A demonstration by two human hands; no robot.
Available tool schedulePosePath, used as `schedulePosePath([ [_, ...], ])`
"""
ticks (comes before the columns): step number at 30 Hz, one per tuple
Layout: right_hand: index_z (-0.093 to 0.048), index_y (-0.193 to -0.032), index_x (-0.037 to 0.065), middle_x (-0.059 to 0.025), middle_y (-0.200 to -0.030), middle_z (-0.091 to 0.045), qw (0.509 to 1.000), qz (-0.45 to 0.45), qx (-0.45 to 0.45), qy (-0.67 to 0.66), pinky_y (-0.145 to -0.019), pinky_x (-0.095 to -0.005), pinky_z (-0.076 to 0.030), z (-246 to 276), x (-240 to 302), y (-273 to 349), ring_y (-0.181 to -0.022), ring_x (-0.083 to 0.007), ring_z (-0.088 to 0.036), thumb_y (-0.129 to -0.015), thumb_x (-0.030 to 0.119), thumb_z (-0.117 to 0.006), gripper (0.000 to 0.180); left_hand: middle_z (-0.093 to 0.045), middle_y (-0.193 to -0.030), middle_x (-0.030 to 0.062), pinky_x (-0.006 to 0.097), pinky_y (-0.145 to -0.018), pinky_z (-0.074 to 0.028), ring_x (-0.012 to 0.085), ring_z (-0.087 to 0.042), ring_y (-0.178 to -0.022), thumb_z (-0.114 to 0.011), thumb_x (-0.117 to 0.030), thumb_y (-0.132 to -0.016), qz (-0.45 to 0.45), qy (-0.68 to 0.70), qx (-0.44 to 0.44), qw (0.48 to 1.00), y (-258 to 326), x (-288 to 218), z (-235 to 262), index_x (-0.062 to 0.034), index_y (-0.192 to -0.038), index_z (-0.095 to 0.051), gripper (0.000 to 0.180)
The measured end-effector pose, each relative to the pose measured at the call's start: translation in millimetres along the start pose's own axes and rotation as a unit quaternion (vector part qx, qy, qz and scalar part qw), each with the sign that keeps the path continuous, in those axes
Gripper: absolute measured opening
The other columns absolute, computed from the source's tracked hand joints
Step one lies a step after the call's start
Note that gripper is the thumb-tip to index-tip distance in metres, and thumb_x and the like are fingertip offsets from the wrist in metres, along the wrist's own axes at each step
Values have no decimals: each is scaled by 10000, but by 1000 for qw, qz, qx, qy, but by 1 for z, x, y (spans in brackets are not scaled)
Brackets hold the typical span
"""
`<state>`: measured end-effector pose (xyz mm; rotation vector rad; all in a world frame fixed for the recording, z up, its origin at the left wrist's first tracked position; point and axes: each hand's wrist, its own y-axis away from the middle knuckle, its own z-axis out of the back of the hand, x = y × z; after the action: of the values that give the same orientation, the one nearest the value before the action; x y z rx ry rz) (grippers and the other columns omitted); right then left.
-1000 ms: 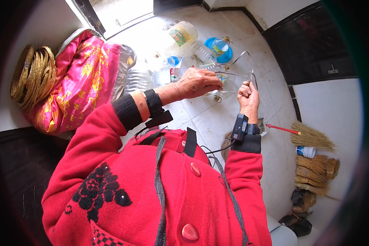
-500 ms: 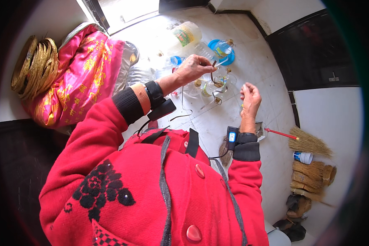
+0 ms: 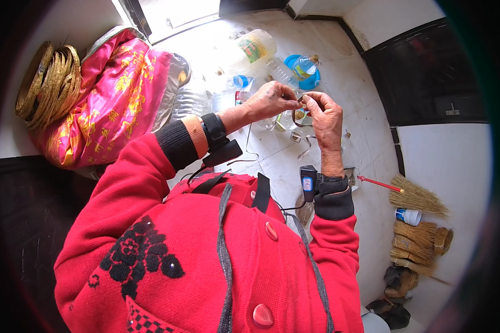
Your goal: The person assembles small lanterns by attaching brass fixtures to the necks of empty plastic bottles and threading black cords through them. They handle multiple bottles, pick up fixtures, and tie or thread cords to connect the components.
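- The left hand (image 3: 271,101) and the right hand (image 3: 323,114) are meeting in front of the chest, fingertips almost touching.
- Both hands are pinching a thin dark wire loop (image 3: 299,111) between thumb and fingers; the fingers of each hand are closing together on it, and the loop is hanging in the small gap between the two hands.
- What the loop is made of is too small to tell.
- A black strap with a small device (image 3: 308,183) is sitting on the right wrist, and a similar black band (image 3: 221,141) is wrapping the left forearm over the red coat sleeve (image 3: 133,183).
- Below the hands, on the pale tiled floor (image 3: 366,111), clear plastic bottles (image 3: 286,72) are lying near a blue round lid (image 3: 305,75).
- A larger clear jug with a label (image 3: 255,47) is lying further off, towards the bright doorway.
- To the person's left, a pink and gold patterned cloth bundle (image 3: 108,100) is resting beside coiled straw rings (image 3: 47,83).
- To the right, straw brooms (image 3: 419,197) and a red-handled tool (image 3: 380,184) are lying on the floor, well apart from the hands.
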<state>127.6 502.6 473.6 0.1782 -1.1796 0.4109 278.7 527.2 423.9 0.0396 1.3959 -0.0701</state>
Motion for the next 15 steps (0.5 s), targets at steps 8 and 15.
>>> schedulePosePath([
  [8, -579, -857, -14, -52, -717, -605, 1000, -18, 0, 17, -536, -231, -451, 1, -4, 2, -613, -98, -561, -830, 87, -499, 132, -598, -644, 80, 251, -548, -434, 99, -538, -583, -634, -179, -738, -27, 23, 19, 999, 2, -6, 1, 0, -797, -619, 189],
  [15, -574, -877, 2, -53, -694, -597, 999, -18, 2, 47, -534, -241, -452, 1, -4, 5, -595, -105, -562, -840, 101, -485, 138, -540, -616, 20, 214, -503, -387, 51, -469, -578, -632, -159, -761, -72, -18, 14, 997, 1, -12, 2, 2, -804, -592, 171],
])
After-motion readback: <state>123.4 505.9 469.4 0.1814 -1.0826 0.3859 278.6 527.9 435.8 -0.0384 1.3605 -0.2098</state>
